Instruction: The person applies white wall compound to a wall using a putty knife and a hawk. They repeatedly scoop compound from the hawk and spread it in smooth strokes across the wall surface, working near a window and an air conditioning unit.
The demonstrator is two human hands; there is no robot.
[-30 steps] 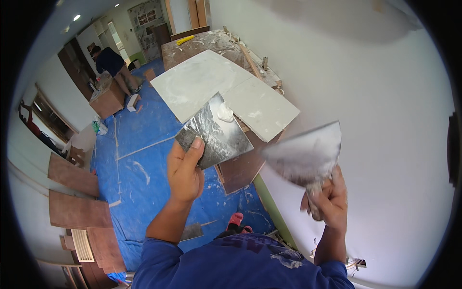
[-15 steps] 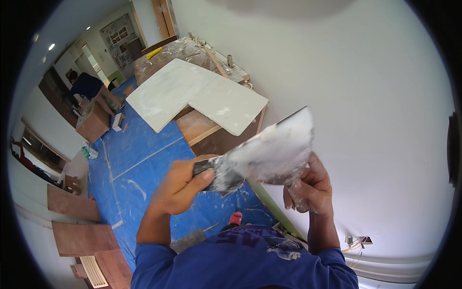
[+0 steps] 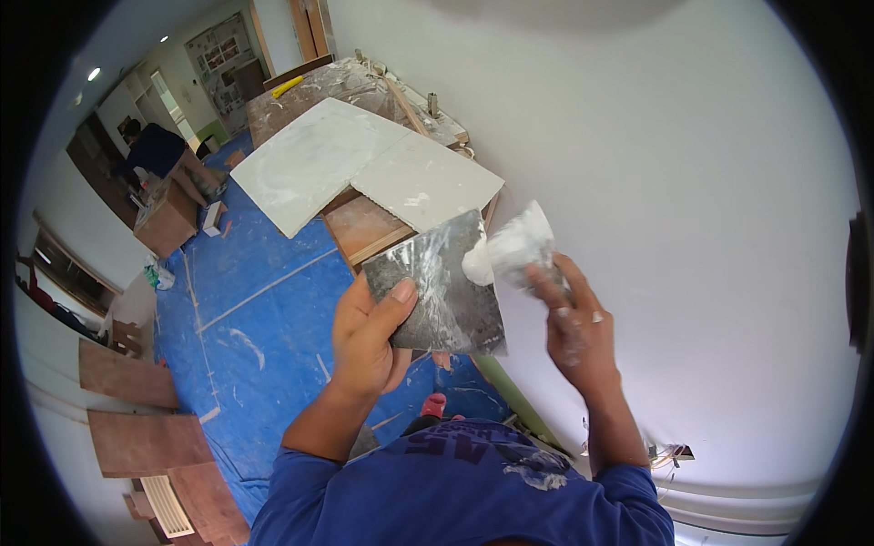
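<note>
My left hand (image 3: pixel 364 337) is closed on a dark, square putty board (image 3: pixel 443 300), thumb on its face. White smears streak the board, and a blob of white putty (image 3: pixel 476 264) sits at its right edge. Just right of the board, my right hand (image 3: pixel 578 328) is closed on a putty knife (image 3: pixel 523 238). The knife's blade is coated white and blurred by motion, close to the putty blob. Whether blade and blob touch, I cannot tell. My right fingers cover its handle.
A white wall (image 3: pixel 692 227) rises along my right, with wires (image 3: pixel 671 455) sticking out low down. Ahead, white panels (image 3: pixel 364 164) lie over a wooden workbench. Blue sheeting (image 3: pixel 264 300) covers the floor. Brown boards (image 3: pixel 150 441) are at the left; another person (image 3: pixel 164 155) bends over a box beyond.
The board has tilted from nearly edge-on to show its face, with my left hand shifted slightly right. The putty knife has come away from overlapping the board to its right side.
</note>
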